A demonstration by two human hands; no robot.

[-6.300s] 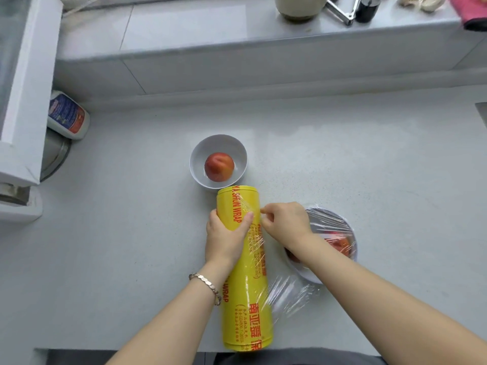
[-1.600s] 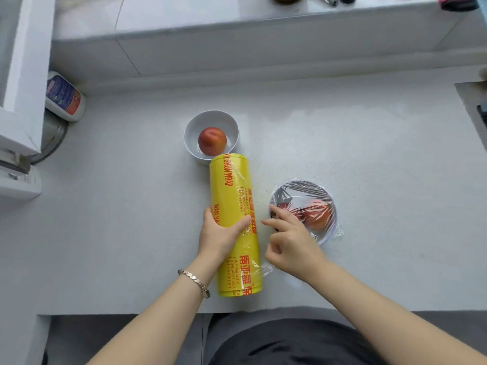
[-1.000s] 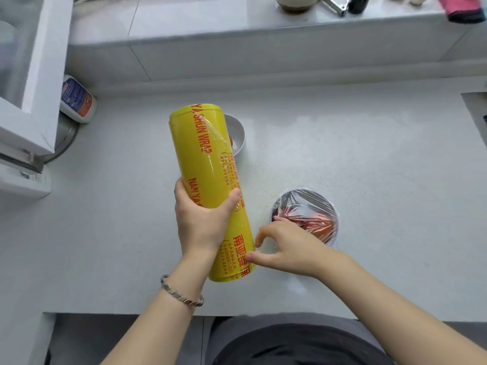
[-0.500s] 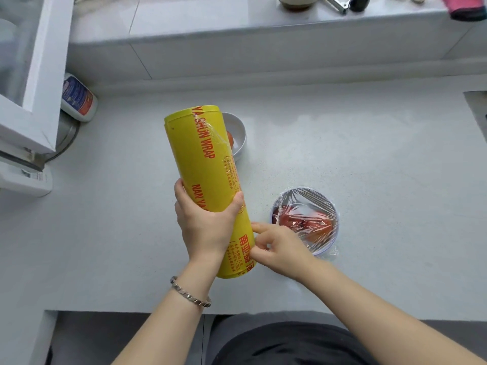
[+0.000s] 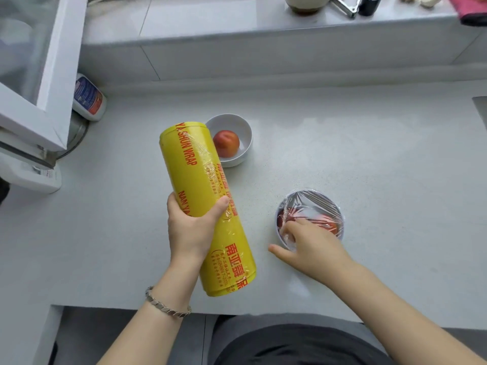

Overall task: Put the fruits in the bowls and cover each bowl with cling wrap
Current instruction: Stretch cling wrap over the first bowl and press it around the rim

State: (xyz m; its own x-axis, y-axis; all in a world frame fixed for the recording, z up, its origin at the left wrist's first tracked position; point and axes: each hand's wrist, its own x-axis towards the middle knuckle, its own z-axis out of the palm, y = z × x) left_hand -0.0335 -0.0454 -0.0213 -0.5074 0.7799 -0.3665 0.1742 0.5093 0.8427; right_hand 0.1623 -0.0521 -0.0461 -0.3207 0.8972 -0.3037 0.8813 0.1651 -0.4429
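My left hand (image 5: 191,227) grips a big yellow cling wrap roll (image 5: 203,196) around its middle and holds it tilted above the counter. Behind the roll's far end stands an uncovered white bowl (image 5: 243,133) with one red fruit (image 5: 226,143) in it. To the right sits a second bowl (image 5: 313,206) covered with cling wrap, red fruit showing through the film. My right hand (image 5: 308,246) rests on that bowl's near left side, fingers on the film at the rim, thumb stretched out over the counter.
A white bottle with a blue and red label (image 5: 88,97) lies at the back left beside a white appliance (image 5: 29,83). A raised ledge (image 5: 263,25) at the back carries a jar and small items. The counter's front edge (image 5: 263,310) runs just below my wrists.
My left hand lifted the roll off the counter and tilted it left. My right hand left the roll's near end and now rests on the wrapped bowl.
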